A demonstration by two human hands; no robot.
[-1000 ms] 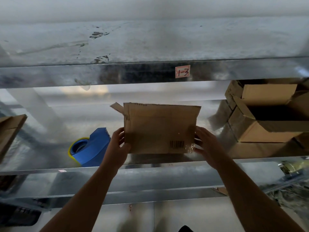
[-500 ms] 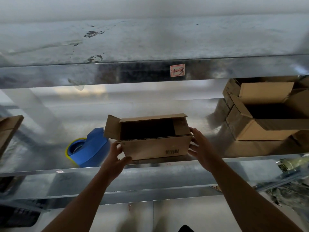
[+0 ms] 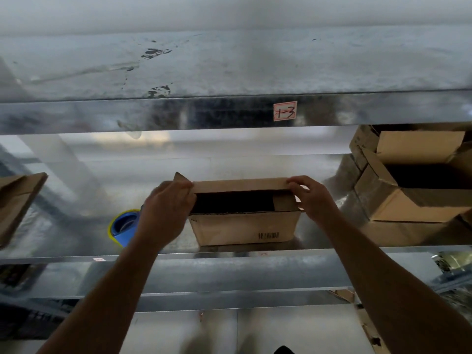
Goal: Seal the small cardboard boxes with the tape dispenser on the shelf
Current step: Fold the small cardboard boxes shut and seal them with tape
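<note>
A small cardboard box [image 3: 242, 227] stands near the front edge of the metal shelf [image 3: 229, 251], its top open and dark inside, a barcode on its front. My left hand [image 3: 166, 213] holds the far flap at its left end, fingers curled over it. My right hand [image 3: 313, 198] pinches the same flap at its right end. The flap lies partly folded over the opening. A blue tape dispenser [image 3: 124, 227] with a yellow rim sits on the shelf left of the box, half hidden behind my left hand.
Several open cardboard boxes [image 3: 413, 190] are stacked at the right of the shelf. A flattened piece of cardboard [image 3: 18, 203] leans at the far left. The upper shelf beam [image 3: 178, 113] carries a label reading 1-3. A lower shelf runs underneath.
The box was turned from standing on end to lying flat with its opening up. Both hands then rose from its sides to the far flap and pulled it over the opening.
</note>
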